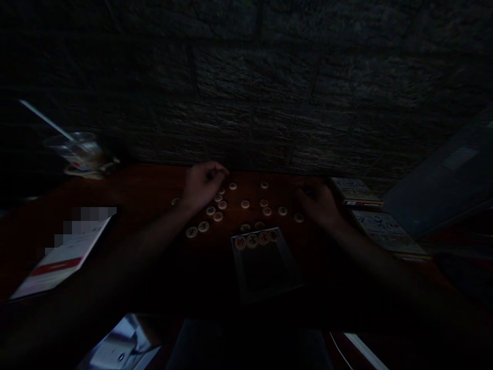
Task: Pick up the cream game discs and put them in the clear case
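Several round wooden Chinese chess pieces (245, 204) with red or dark characters lie scattered face up on the dark table. My left hand (203, 186) is over the left part of the scatter, close to the wall, with thumb and fingers curled together. Whatever is between them is hidden. To the right of the pieces is my right hand (319, 203), its fingers curled in, beside a single chess piece (298, 218); it is too dark to see what it holds. Nearer me, a shallow box (265, 295) has a row of chess pieces along its far end.
A clear cup (85, 154) with a straw stands at the back left. At left lies a menu-like sheet (57, 267). Two flat printed boxes (389, 231) lie on the right. A stone wall (246, 103) rises behind the wooden table (150, 180).
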`<state>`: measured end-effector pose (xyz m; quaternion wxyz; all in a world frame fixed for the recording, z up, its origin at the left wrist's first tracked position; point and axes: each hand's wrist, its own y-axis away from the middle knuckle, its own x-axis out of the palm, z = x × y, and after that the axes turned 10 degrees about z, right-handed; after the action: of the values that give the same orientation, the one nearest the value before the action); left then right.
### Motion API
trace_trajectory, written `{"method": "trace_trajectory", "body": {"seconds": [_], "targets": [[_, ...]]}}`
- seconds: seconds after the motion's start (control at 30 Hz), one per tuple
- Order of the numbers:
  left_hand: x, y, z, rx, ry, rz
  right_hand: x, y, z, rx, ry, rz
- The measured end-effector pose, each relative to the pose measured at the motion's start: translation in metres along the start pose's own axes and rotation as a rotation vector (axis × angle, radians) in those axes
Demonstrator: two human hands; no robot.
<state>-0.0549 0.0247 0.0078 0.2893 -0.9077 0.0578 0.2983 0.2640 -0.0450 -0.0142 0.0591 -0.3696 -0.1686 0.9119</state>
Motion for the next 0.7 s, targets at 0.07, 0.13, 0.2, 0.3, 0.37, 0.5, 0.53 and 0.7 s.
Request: {"method": "trace_trajectory", "body": {"seconds": [0.07,0.13,0.2,0.3,0.37,0.5,0.53,0.7], "targets": [[0.004,0.004,0.0,0.011,-0.068,0.058,0.001,-0.001,-0.005,0.009,0.002,0.034],[0.007,0.007,-0.002,0.029,-0.102,0.116,0.003,-0.002,-0.008,0.025,-0.001,0.069],[0.01,0.01,-0.005,0.042,-0.114,0.19,0.004,-0.001,-0.01,0.041,-0.013,0.104],[0.015,0.012,-0.008,0.049,-0.147,0.291,0.005,-0.001,-0.007,0.037,-0.021,0.177],[0.018,0.014,-0.01,0.056,-0.157,0.332,0.007,-0.003,-0.003,0.028,0.0,0.234],[0.024,0.017,-0.015,0.097,-0.15,0.373,0.02,-0.012,0.008,-0.034,0.117,0.328],[0.026,0.018,-0.017,0.104,-0.144,0.376,0.024,-0.015,0.011,-0.073,0.169,0.359],[0.031,0.019,-0.026,0.109,-0.128,0.416,0.038,-0.021,0.022,-0.154,0.413,0.533]]}}
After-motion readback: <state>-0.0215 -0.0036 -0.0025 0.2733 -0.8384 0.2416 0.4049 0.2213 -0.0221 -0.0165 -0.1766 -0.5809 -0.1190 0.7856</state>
